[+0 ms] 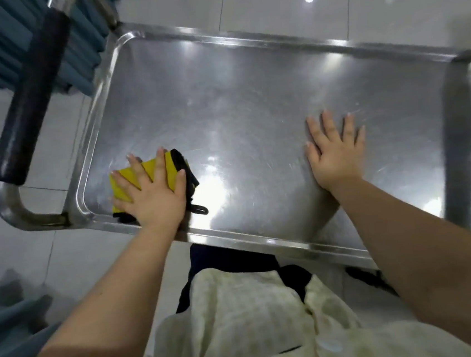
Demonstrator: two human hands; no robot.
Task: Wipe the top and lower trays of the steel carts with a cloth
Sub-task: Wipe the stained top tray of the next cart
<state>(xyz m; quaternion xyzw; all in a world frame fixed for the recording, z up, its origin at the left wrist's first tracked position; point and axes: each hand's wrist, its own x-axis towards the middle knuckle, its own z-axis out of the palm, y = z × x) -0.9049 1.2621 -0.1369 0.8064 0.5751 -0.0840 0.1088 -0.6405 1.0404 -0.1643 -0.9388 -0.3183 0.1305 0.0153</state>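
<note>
Left hand point(152, 195) flat, fingers spread on folded yellow cloth point(148, 174) at steel top tray's point(248, 89) handle-end corner; unwiped length runs toward flat, empty right hand point(336, 153).

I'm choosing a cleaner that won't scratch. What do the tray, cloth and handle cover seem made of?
Tray: apparently stainless steel, glossy, with glare and fine swirl scratches. Cloth: soft yellow fabric, black edging, possibly microfibre. Handle cover: matte black, likely rubber or foam; unclear which.
</note>
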